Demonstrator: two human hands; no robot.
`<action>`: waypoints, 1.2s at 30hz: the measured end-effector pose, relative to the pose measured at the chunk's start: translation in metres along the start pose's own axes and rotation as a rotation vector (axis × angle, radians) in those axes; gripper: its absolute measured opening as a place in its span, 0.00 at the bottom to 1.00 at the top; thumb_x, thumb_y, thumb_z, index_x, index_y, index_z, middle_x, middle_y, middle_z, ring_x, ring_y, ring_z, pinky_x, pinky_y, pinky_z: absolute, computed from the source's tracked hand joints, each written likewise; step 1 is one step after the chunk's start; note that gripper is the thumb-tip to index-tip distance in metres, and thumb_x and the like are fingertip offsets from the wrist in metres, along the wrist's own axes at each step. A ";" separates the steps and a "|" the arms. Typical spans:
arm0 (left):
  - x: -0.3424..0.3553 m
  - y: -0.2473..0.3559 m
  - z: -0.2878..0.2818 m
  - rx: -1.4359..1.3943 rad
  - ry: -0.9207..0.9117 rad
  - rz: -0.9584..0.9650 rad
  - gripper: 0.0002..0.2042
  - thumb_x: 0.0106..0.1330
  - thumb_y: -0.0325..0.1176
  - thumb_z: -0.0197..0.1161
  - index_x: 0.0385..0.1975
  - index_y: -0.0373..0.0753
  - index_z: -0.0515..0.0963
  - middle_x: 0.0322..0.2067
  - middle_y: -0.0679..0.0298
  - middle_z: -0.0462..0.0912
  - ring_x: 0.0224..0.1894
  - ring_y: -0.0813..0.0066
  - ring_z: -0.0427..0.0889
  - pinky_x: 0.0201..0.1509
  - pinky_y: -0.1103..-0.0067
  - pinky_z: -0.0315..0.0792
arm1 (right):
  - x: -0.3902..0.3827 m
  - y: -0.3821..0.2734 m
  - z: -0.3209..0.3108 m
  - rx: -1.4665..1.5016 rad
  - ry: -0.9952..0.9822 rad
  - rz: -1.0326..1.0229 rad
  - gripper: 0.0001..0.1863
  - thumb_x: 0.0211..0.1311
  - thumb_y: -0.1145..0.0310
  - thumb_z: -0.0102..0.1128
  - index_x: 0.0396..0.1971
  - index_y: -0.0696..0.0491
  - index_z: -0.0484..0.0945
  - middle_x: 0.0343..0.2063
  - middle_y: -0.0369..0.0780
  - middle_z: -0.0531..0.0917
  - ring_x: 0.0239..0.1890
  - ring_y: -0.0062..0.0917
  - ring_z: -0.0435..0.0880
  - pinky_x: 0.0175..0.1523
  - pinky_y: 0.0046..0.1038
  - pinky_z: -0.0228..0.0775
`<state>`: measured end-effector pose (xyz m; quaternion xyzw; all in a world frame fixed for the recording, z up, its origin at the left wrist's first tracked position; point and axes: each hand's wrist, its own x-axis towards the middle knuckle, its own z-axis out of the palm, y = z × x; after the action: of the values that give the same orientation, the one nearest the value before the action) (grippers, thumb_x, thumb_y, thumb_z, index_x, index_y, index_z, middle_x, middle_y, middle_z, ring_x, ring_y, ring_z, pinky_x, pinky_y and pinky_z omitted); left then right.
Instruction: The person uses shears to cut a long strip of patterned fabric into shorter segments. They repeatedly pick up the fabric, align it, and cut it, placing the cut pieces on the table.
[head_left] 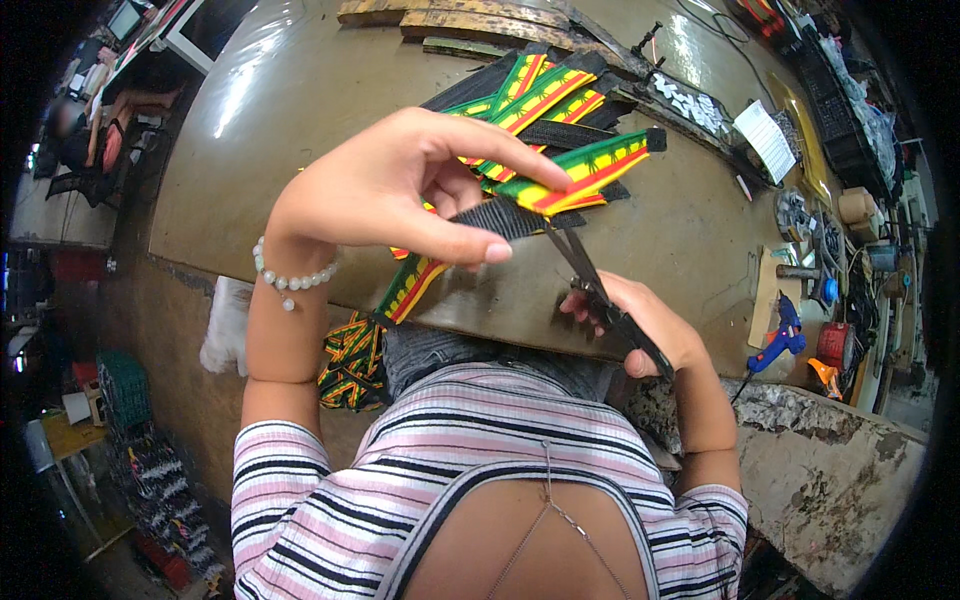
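Note:
My left hand holds a striped strap in green, yellow and red, with dark leaf-like figures and a black end. Its index fingertip presses on the colored face, and a ribbed black part runs by the thumb. Closed round the handles of black scissors, my right hand is just right of the strap. The blade tips reach the strap's lower edge near its middle; whether they touch it I cannot tell. Beyond my left hand lies a pile of similar straps, partly hidden by it.
More striped straps lie in a heap below the table edge, left of my lap. At the right of the table are a blue glue gun, a red spool and a paper sheet. Wooden boards lie at the far side.

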<state>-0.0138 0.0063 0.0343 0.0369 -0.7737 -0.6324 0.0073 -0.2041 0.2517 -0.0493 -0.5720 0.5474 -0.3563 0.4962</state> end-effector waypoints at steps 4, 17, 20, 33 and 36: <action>0.005 -0.005 0.005 -0.010 -0.098 -0.024 0.25 0.50 0.27 0.73 0.52 0.36 0.78 0.47 0.66 0.80 0.22 0.96 0.63 0.21 0.92 0.57 | 0.009 -0.016 -0.014 -0.038 -0.064 -0.020 0.51 0.42 0.19 0.49 0.42 0.59 0.72 0.34 0.44 0.75 0.37 0.36 0.76 0.45 0.33 0.70; 0.003 -0.018 -0.003 -0.125 -0.149 -0.080 0.28 0.50 0.25 0.74 0.54 0.35 0.76 0.53 0.64 0.79 0.20 0.97 0.59 0.20 0.92 0.54 | 0.015 -0.032 -0.031 -0.146 -0.174 -0.002 0.52 0.39 0.16 0.48 0.36 0.59 0.72 0.33 0.49 0.75 0.38 0.47 0.76 0.45 0.39 0.68; 0.002 -0.020 -0.004 -0.134 -0.160 -0.061 0.28 0.50 0.26 0.74 0.55 0.35 0.76 0.53 0.64 0.78 0.21 0.97 0.59 0.20 0.92 0.54 | 0.013 -0.032 -0.030 -0.154 -0.149 -0.003 0.50 0.38 0.17 0.50 0.33 0.58 0.72 0.29 0.46 0.75 0.33 0.43 0.76 0.39 0.37 0.68; 0.007 -0.017 0.005 -0.096 -0.140 -0.036 0.27 0.53 0.23 0.72 0.55 0.35 0.75 0.32 0.73 0.80 0.19 0.96 0.59 0.20 0.91 0.56 | -0.010 -0.042 -0.009 0.199 -0.088 0.292 0.34 0.57 0.34 0.57 0.20 0.56 0.70 0.13 0.37 0.69 0.18 0.29 0.72 0.25 0.30 0.63; 0.009 -0.016 0.007 -0.058 -0.161 -0.011 0.27 0.52 0.23 0.73 0.55 0.36 0.75 0.42 0.70 0.80 0.19 0.95 0.59 0.20 0.92 0.57 | -0.013 -0.043 -0.006 0.114 -0.029 0.301 0.29 0.59 0.44 0.62 0.19 0.57 0.69 0.13 0.40 0.69 0.18 0.29 0.72 0.25 0.31 0.62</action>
<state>-0.0220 0.0092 0.0174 -0.0102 -0.7529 -0.6556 -0.0571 -0.2002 0.2590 -0.0045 -0.4598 0.5984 -0.3000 0.5835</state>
